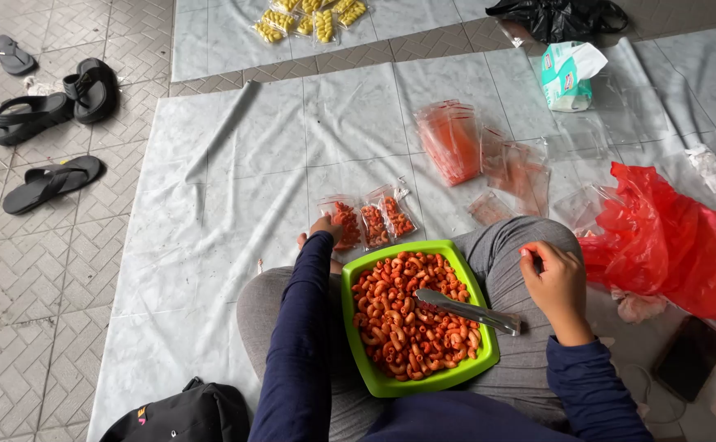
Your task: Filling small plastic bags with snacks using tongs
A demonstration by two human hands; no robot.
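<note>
Head view, left hand: the left hand (322, 227) reaches out past the knee and rests its fingers on a small filled packet (345, 224) lying on the grey floor sheet (235, 172) — fingers curled down on it, though whether they pinch it or only press I cannot tell.
Head view, right hand: the right hand (556, 282) hovers over the right knee, loosely curled, thumb and forefinger closed on something small and reddish; too small to name.
Where the snack is: a green tray (358, 282) sits in the lap, heaped with red-orange curled macaroni snacks (403, 323); a metal spoon (466, 311) lies across them, handle toward the right hand.
Packed ones: two more filled packets (386, 219) lie just right of the touched one.
Handling, packet: light, thin and slick plastic, contents brittle — I'd judge it best taken by the top edge, not squeezed at the belly.
Handling, tray: stiff, shallow-rimmed, liable to spill if tipped; grip the rim.
Farther off: a stack of empty bags (449, 141) beyond, a red plastic bag (669, 237) at right, sandals (51, 110) far left.
</note>
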